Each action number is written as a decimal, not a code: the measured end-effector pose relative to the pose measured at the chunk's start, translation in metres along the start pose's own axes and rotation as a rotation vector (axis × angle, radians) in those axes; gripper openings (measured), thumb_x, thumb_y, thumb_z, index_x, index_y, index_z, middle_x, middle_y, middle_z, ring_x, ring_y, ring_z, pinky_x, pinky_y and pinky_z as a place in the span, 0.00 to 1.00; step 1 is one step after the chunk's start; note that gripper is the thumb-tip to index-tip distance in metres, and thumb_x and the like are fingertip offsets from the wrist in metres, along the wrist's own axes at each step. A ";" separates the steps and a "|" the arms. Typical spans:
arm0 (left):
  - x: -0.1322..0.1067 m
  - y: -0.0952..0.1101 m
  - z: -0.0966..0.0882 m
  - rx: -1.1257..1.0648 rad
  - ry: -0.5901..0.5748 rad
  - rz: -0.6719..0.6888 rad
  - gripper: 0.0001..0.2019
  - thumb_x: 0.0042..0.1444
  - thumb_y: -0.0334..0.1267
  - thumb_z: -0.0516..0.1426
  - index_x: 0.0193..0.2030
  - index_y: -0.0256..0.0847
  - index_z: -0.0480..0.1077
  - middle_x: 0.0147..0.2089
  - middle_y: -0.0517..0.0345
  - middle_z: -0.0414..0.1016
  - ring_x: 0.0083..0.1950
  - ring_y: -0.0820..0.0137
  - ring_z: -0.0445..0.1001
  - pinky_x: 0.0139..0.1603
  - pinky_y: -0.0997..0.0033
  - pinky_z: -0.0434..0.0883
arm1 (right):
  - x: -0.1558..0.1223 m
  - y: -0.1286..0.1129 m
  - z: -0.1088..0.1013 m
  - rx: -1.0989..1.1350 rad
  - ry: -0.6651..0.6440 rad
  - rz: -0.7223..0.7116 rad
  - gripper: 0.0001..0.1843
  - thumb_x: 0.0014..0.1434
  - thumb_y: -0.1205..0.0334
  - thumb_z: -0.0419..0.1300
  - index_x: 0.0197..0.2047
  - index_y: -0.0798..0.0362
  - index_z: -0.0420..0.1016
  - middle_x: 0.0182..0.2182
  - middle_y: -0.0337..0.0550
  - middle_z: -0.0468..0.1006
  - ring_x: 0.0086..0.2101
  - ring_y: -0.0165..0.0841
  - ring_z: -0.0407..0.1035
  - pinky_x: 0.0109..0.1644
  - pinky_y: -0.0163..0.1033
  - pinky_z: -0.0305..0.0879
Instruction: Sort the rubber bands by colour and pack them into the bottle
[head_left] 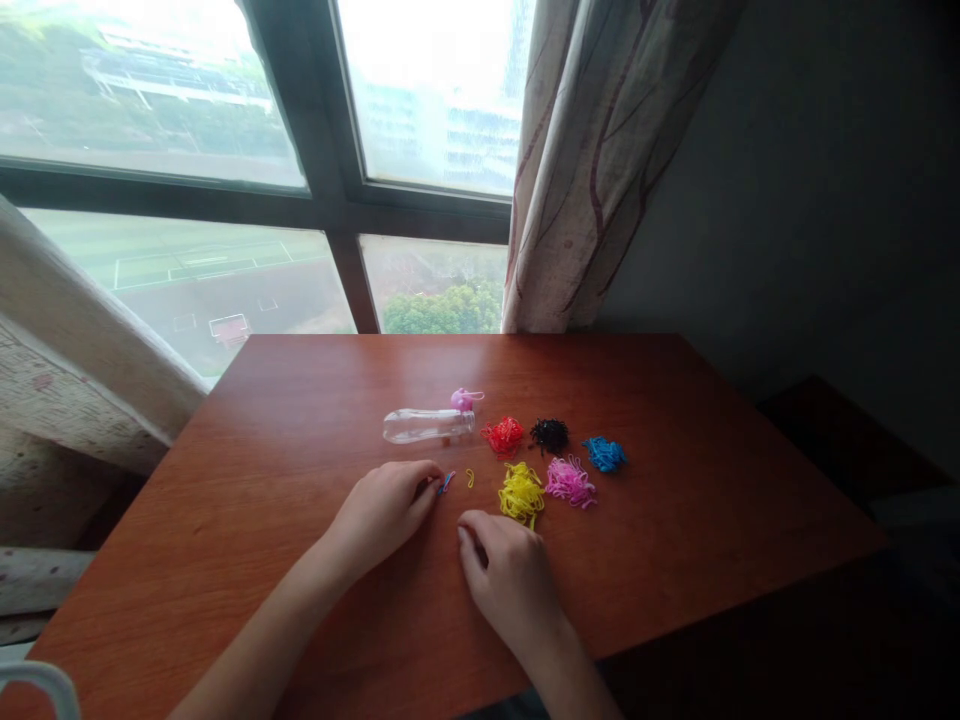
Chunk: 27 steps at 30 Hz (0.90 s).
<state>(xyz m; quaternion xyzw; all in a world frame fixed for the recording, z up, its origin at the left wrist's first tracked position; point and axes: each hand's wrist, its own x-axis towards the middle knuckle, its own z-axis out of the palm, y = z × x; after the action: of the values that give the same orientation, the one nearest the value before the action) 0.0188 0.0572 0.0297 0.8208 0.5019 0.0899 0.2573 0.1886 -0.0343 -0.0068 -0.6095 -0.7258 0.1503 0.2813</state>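
Observation:
My left hand (390, 505) rests low over the table, thumb and fingertips pinched on a small blue and pink pair of rubber bands (447, 483). A single yellow rubber band (470, 478) lies just right of them. My right hand (508, 568) is curled closed near the front of the yellow rubber band pile (521, 492); whether anything is between its fingers is hidden. Beyond lie piles of red rubber bands (502, 436), black rubber bands (550, 435), pink rubber bands (571, 482) and blue rubber bands (604, 454).
A clear plastic bottle (424, 426) lies on its side behind my left hand, with a pink-purple piece (462, 400) by its neck. The brown wooden table (247, 480) meets a window (435, 285) and a patterned curtain (592, 150). A white curved object (45, 680) shows bottom left.

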 end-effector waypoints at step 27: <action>0.001 -0.011 -0.002 -0.020 0.060 0.011 0.10 0.60 0.39 0.52 0.38 0.46 0.75 0.36 0.58 0.81 0.38 0.67 0.77 0.39 0.74 0.67 | 0.016 -0.011 0.001 -0.032 0.090 0.122 0.06 0.62 0.67 0.57 0.34 0.50 0.73 0.26 0.38 0.78 0.26 0.32 0.72 0.30 0.33 0.56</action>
<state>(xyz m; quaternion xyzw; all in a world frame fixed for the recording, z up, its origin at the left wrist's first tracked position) 0.0093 0.0628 0.0257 0.8179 0.5039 0.1211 0.2498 0.1781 -0.0211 0.0023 -0.6630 -0.6765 0.1279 0.2942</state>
